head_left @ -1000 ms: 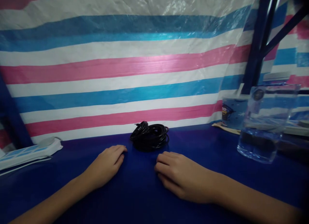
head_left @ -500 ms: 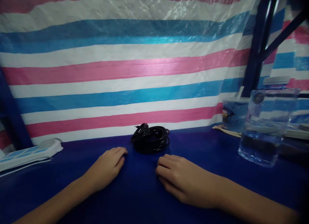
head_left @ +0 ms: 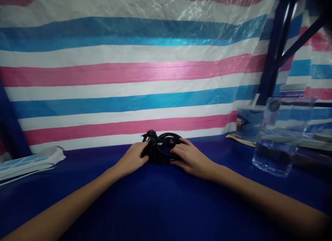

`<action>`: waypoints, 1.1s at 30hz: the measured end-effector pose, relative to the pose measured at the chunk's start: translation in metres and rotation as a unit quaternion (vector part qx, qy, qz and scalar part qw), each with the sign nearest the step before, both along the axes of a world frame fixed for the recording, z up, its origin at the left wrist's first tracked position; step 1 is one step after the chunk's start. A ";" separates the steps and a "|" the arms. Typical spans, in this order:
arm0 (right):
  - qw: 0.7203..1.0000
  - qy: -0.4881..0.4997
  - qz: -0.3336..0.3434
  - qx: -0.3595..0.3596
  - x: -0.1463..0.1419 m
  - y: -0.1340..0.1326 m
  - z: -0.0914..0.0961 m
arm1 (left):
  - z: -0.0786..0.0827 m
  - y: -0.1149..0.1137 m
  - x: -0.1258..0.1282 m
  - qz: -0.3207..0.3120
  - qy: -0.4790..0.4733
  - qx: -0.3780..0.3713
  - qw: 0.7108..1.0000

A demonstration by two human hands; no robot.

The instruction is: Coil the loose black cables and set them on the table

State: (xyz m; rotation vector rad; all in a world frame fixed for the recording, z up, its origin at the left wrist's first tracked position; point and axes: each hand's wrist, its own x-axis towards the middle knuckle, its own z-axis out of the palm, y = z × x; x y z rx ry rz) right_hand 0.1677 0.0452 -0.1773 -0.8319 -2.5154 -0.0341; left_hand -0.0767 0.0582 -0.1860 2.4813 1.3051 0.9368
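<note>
"Two bare hands, left hand (head_left: 132, 158) and right hand (head_left: 193, 159), close on a coiled black cable (head_left: 160, 161) at the back of a blue table (head_left: 150, 199), near a striped sheet (head_left: 129, 74). What changed?"

"Both lay short of the cable half a second ago. Now the left is clasped on its smaller bundle (head_left: 150, 139), thumb in front, while the right grips the opposite side, fingers over the top."

"And what does that mean?"

"Reaching has given way to handling: the cable appears held from both sides, though how firmly cannot be told"
</note>
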 end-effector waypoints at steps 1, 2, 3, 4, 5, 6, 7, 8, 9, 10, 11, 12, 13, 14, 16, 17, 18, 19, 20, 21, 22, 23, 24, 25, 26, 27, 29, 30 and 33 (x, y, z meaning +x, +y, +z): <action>0.998 0.039 0.011 -0.037 0.001 -0.001 0.001 | 0.001 -0.002 0.000 -0.002 -0.012 -0.006 1.000; 0.994 0.078 0.016 -0.070 0.002 -0.002 0.002 | 0.002 -0.004 0.000 -0.005 -0.027 -0.013 1.000; 0.989 0.108 0.015 -0.095 0.003 -0.003 0.004 | 0.002 -0.007 -0.001 -0.007 -0.045 -0.020 0.999; 0.986 0.129 0.009 -0.108 0.005 -0.003 0.005 | 0.003 -0.008 -0.002 -0.008 -0.063 -0.029 0.998; 0.982 0.148 0.001 -0.116 0.006 -0.002 0.007 | 0.003 -0.009 -0.004 -0.006 -0.084 -0.039 0.996; 0.976 0.170 -0.005 -0.133 0.007 -0.002 0.008 | 0.003 -0.008 -0.005 -0.001 -0.106 -0.048 0.993; 0.969 0.191 -0.009 -0.157 0.009 -0.002 0.011 | 0.003 -0.006 -0.007 0.006 -0.129 -0.057 0.990; 0.960 0.206 -0.012 -0.187 0.011 -0.002 0.013 | 0.003 -0.004 -0.008 0.017 -0.151 -0.065 0.986; 0.952 0.217 -0.013 -0.217 0.012 -0.003 0.016 | 0.002 -0.002 -0.010 0.029 -0.172 -0.071 0.982; 0.945 0.218 -0.014 -0.243 0.014 -0.005 0.019 | 0.002 0.000 -0.011 0.040 -0.191 -0.076 0.978; 0.944 0.203 -0.012 -0.261 0.016 -0.007 0.021 | 0.002 0.002 -0.012 0.050 -0.205 -0.081 0.974; 0.949 0.174 -0.011 -0.262 0.017 -0.010 0.022 | 0.002 0.002 -0.013 0.056 -0.215 -0.086 0.971; 0.958 0.138 -0.008 -0.250 0.017 -0.012 0.023 | 0.003 0.002 -0.013 0.058 -0.221 -0.090 0.969; 0.969 0.098 0.000 -0.228 0.017 -0.015 0.023 | 0.003 0.001 -0.012 0.055 -0.222 -0.092 0.969; 0.986 0.023 0.025 -0.164 0.014 -0.020 0.020 | 0.003 -0.002 -0.010 0.045 -0.216 -0.093 0.971; 0.991 -0.002 0.030 -0.132 0.011 -0.021 0.017 | 0.003 -0.004 -0.007 0.042 -0.211 -0.092 0.972; 0.994 -0.018 0.029 -0.106 0.008 -0.022 0.015 | 0.002 -0.005 -0.005 0.043 -0.206 -0.092 0.973; 0.996 -0.027 0.018 -0.085 0.005 -0.022 0.013 | 0.001 -0.006 -0.002 0.047 -0.202 -0.093 0.974; 0.997 -0.025 0.000 -0.070 0.002 -0.023 0.012 | 0.000 -0.007 0.001 0.055 -0.197 -0.095 0.974; 0.998 -0.008 -0.024 -0.062 0.000 -0.022 0.011 | -0.001 -0.007 0.004 0.064 -0.192 -0.096 0.975; 0.997 0.022 -0.046 -0.061 -0.002 -0.021 0.011 | -0.003 -0.007 0.006 0.073 -0.188 -0.096 0.975; 0.993 0.073 -0.070 -0.063 -0.002 -0.020 0.012 | -0.004 -0.008 0.009 0.082 -0.183 -0.096 0.975; 0.983 0.137 -0.100 -0.066 -0.001 -0.017 0.014 | -0.005 -0.008 0.010 0.090 -0.178 -0.094 0.975; 0.968 0.201 -0.131 -0.068 0.001 -0.014 0.016 | -0.006 -0.009 0.011 0.097 -0.173 -0.091 0.976; 0.951 0.255 -0.161 -0.066 0.005 -0.010 0.019 | -0.006 -0.009 0.012 0.105 -0.168 -0.087 0.976; 0.935 0.294 -0.188 -0.059 0.010 -0.005 0.021 | -0.006 -0.010 0.012 0.117 -0.162 -0.081 0.977; 0.918 0.321 -0.232 -0.036 0.023 0.004 0.024 | -0.003 -0.011 0.010 0.151 -0.144 -0.066 0.976; 0.916 0.315 -0.247 -0.023 0.029 0.007 0.025 | 0.001 -0.011 0.008 0.174 -0.132 -0.055 0.974; 0.932 0.251 -0.260 0.018 0.044 0.014 0.020 | 0.019 -0.010 -0.005 0.244 -0.070 -0.013 0.967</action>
